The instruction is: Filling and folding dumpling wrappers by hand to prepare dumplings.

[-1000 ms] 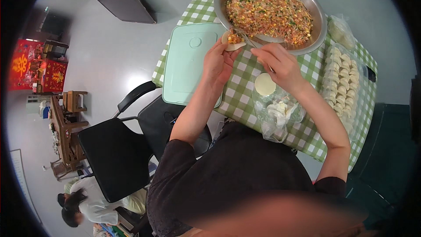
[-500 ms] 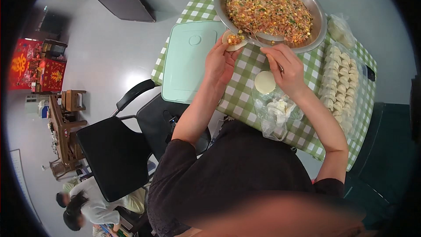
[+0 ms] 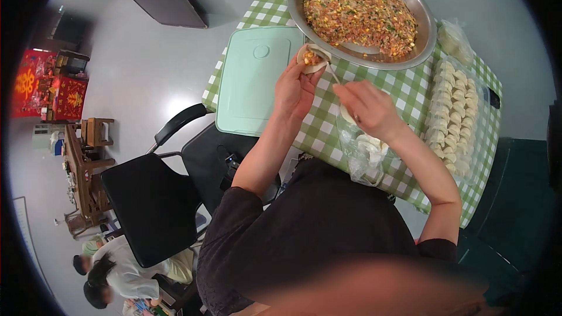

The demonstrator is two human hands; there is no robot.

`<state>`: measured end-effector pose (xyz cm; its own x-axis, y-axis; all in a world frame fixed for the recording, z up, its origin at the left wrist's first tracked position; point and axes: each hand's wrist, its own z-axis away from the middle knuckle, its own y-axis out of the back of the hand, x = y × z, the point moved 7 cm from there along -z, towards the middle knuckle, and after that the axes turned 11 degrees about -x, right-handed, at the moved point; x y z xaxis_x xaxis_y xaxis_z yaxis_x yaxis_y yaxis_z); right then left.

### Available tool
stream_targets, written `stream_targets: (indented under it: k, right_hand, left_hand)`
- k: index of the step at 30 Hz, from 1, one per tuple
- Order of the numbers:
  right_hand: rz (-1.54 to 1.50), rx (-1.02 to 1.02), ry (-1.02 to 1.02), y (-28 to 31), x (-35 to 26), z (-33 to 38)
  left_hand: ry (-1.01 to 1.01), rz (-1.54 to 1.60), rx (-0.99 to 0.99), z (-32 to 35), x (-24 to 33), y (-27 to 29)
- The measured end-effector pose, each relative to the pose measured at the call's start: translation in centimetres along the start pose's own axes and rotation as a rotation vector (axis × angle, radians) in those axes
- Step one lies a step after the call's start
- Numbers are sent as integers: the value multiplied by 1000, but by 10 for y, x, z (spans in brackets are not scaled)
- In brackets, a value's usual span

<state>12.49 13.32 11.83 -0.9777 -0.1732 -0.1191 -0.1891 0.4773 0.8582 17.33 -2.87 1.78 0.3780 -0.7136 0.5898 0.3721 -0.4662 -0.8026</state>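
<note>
The left hand (image 3: 295, 88) was cupped about a round dumpling wrapper (image 3: 310, 58) with a dab of filling at its middle, held just short of the metal basin's (image 3: 424, 35) near rim. The right hand (image 3: 369, 108) was closed on a thin utensil (image 3: 333, 73) whose tip reached the wrapper. The dough looked soft and light (easily torn), best supported from beneath by curled fingers. Rows of finished dumplings (image 3: 453, 111) lay to the right on the checked tablecloth (image 3: 404, 90); a pale green tray (image 3: 254, 79) sat left.
</note>
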Motion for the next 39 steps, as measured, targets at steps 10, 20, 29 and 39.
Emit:
stream_targets:
  k: [10, 20, 29, 39]
  right_hand:
    - [-189, 97, 0, 41, -8, 14]
    - [-168, 31, -18, 57, -11, 38]
    - [-550, 316, -487, 84, 76, 47]
    - [-430, -10, -537, 32, 154, 3]
  left_hand:
    - [60, -39, -25, 27, -3, -11]
    - [168, -86, -105, 28, -24, -27]
    - [197, -155, -148, 31, -35, -37]
    - [270, -193, -140, 37, -45, -18]
